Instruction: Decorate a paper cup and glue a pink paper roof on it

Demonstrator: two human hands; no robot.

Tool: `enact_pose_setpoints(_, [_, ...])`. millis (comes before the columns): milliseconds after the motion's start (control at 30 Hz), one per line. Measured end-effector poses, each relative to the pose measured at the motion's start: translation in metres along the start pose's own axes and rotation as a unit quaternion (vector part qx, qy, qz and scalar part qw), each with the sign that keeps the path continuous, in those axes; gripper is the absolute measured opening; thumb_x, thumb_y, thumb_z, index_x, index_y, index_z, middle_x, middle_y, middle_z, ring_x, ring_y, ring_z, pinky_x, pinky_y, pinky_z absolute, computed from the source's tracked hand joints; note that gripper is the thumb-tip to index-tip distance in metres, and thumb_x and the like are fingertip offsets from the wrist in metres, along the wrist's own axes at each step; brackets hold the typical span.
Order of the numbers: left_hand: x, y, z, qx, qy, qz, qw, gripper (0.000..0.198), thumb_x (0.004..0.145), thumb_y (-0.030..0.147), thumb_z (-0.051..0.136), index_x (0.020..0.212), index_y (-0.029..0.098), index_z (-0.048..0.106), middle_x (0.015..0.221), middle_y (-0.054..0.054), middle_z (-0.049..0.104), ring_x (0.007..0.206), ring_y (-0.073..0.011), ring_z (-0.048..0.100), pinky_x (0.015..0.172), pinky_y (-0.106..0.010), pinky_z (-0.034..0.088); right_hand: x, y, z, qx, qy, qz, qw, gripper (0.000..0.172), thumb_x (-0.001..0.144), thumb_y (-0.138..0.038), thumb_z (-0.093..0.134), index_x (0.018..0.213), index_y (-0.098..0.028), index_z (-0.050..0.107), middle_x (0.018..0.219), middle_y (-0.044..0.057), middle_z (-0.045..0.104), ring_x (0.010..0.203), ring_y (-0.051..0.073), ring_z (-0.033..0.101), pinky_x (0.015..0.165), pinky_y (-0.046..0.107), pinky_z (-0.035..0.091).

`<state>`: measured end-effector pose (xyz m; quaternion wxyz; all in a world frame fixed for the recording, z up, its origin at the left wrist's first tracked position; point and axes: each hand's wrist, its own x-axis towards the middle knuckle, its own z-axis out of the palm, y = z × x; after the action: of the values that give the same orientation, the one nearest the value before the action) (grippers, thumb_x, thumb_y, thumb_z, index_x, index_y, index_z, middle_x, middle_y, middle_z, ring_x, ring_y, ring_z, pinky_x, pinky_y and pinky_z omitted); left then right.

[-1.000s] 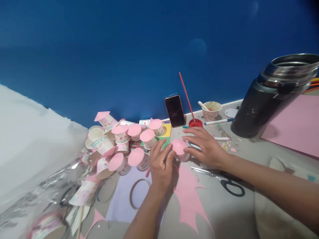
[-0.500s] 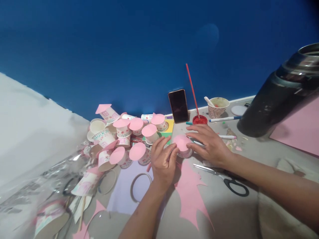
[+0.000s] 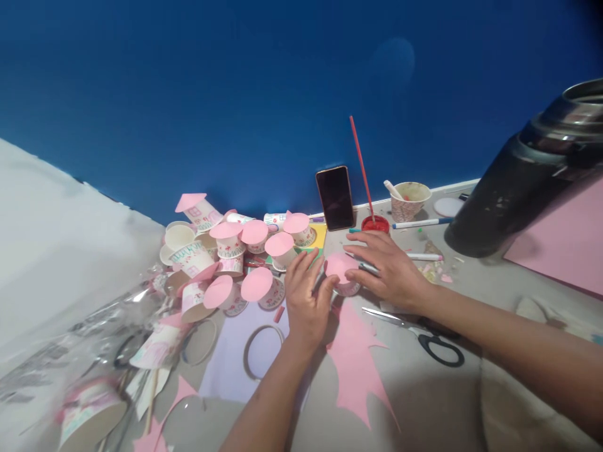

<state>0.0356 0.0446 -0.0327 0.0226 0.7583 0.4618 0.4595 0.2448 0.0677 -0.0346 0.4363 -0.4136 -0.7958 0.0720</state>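
Observation:
In the head view, a small paper cup topped with a pink paper cone (image 3: 339, 269) stands upright between my hands. My left hand (image 3: 306, 301) is at its left side, fingers stretched out and the thumb at the cone's edge. From the right, my right hand (image 3: 389, 270) reaches over with spread fingers, their tips at the cone. Neither hand is wrapped round the cup. Just below lies a jagged pink paper scrap (image 3: 355, 364). Scissors (image 3: 414, 333) with black handles rest partly open under my right forearm.
Several decorated cups with pink tops (image 3: 257, 285) crowd the left. A phone (image 3: 334, 198) leans on the blue wall beside a red pot (image 3: 375, 224) with a stick in it. A dark flask (image 3: 513, 182) stands at right. A tape ring (image 3: 252, 351) lies on lilac paper (image 3: 221, 370).
My left fingers and thumb have spread a little wider at the cone. My right hand stays over it with fingers spread. The view has shifted slightly; the cup has hardly moved.

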Motion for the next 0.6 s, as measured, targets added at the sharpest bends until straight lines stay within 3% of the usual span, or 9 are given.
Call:
enact_pose_setpoints(133, [-0.0012,-0.0027,0.0012,0.007,-0.022,-0.008,1.0,0.022,0.099,0.029,0.067,0.118,0.021,0.075,0.135,-0.012,0.072,0.135,-0.0318,0.058,0.109,-0.059,0.05,-0.0002,0.0022,0.0023,-0.01,-0.015,-0.001,1.0,0.029,0.097,-0.038,0.068,0.116,-0.019,0.077,0.137,0.018,0.068,0.128,0.037,0.06,0.109,0.06,0.051])
enact_pose_setpoints(300, [0.0001,-0.0036,0.0003,-0.007,-0.065,-0.039,0.997,0.036,0.101,0.033,0.063,0.136,0.025,0.067,0.151,-0.013,0.061,0.146,-0.0313,0.048,0.118,-0.061,0.041,0.0007,0.0014,0.0022,0.0,-0.028,0.002,1.0,0.034,0.099,-0.036,0.065,0.128,-0.02,0.073,0.143,0.017,0.065,0.133,0.036,0.056,0.112,0.062,0.048])
enact_pose_setpoints(400, [0.0008,-0.0039,0.0008,-0.011,-0.091,-0.047,0.995,0.034,0.103,0.034,0.058,0.135,0.026,0.069,0.155,-0.012,0.057,0.148,-0.0314,0.044,0.119,-0.062,0.039,0.0017,0.0009,0.0022,0.008,-0.045,0.007,0.999,0.031,0.1,-0.034,0.062,0.127,-0.022,0.074,0.143,0.016,0.065,0.136,0.035,0.056,0.113,0.06,0.048])
enact_pose_setpoints(600, [-0.0016,-0.0041,-0.0018,-0.027,-0.058,-0.054,0.996,0.039,0.102,0.034,0.06,0.14,0.028,0.064,0.155,-0.013,0.057,0.147,-0.0307,0.046,0.12,-0.061,0.038,-0.0002,0.007,0.0011,0.01,-0.015,0.012,1.0,0.036,0.098,-0.038,0.066,0.129,-0.02,0.072,0.14,0.017,0.068,0.131,0.036,0.059,0.109,0.062,0.051])
